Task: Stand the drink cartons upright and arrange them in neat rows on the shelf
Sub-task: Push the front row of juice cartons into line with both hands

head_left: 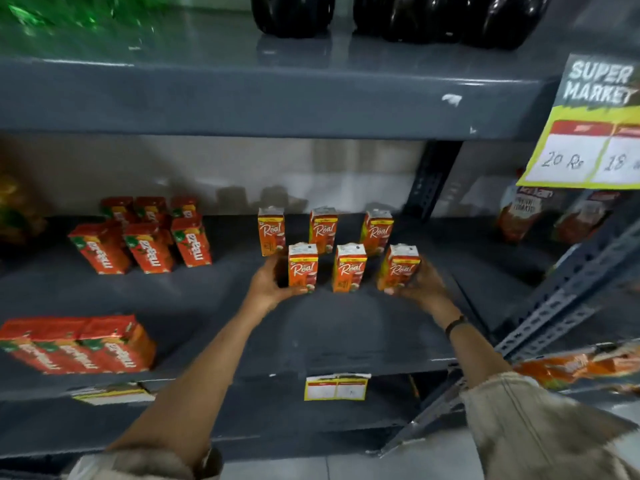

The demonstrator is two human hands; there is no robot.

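Several orange "Real" drink cartons stand upright in two rows on the grey shelf point(346, 327). The back row holds three cartons point(322, 229). In the front row, my left hand point(268, 284) grips the left carton point(303, 266) and my right hand point(420, 284) grips the right carton point(400, 266). The middle front carton point(349, 267) stands free between them. Both held cartons rest upright on the shelf.
Red-orange cartons point(149, 247) stand in rows at the left, and three more point(83, 342) sit at the shelf's front left. Dark bottles point(433, 15) stand on the shelf above. A "Super Market" price sign point(595, 123) hangs at right beside slotted metal posts point(568, 289).
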